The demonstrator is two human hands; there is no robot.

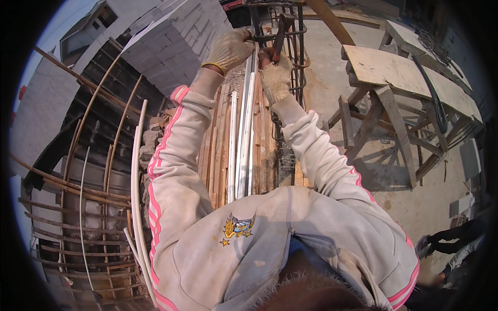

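Note:
My left hand (230, 50), in a knitted work glove with a yellow-edged cuff, is held out at the far left side of a steel rebar cage (300, 49). Its fingers are curled in by the bars, and what they hold is hidden. In my right hand (277, 79), also gloved, is a dark hammer-like tool (280, 36), pointing up and away, its wider head among the bars. The fingers wrap round its lower part. Below both hands, long white pipes (244, 140) lie lengthwise on wooden boards (265, 150).
To the right stands a plywood-topped wooden trestle (399, 70). Pale blocks (174, 44) are stacked at the far left. Nearer left is a lattice of thin poles (78, 186), with long white pipes (136, 197) beside my arm. Another person's legs (456, 238) show at the right edge.

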